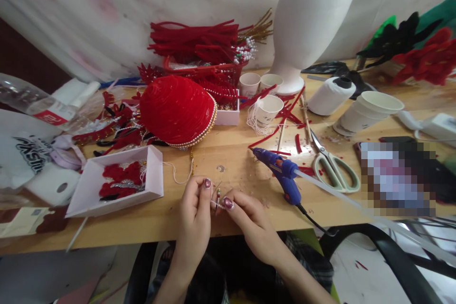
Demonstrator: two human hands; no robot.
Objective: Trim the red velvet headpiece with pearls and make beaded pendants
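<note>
My left hand [196, 211] is closed in a pinch on a thin white thread near the table's front edge. Close beside it, my right hand [251, 217] pinches the thread's other part. Between the fingertips stands a small beaded piece [218, 195] with a greenish bead and a thin wire; its lower end is partly hidden. White thread [174, 171] trails back across the table beyond my left hand. Behind the hands sits a red thread-wrapped dome [174, 109] with a pearl and gold trim along its rim.
A white box [117, 204] of red pieces stands left. To the right lie a blue glue gun [276, 166] with a long glue stick, scissors [333, 166] and a phone [395, 175]. Paper cups [269, 109], a thread spool [331, 96] and a white foam head [313, 14] stand behind.
</note>
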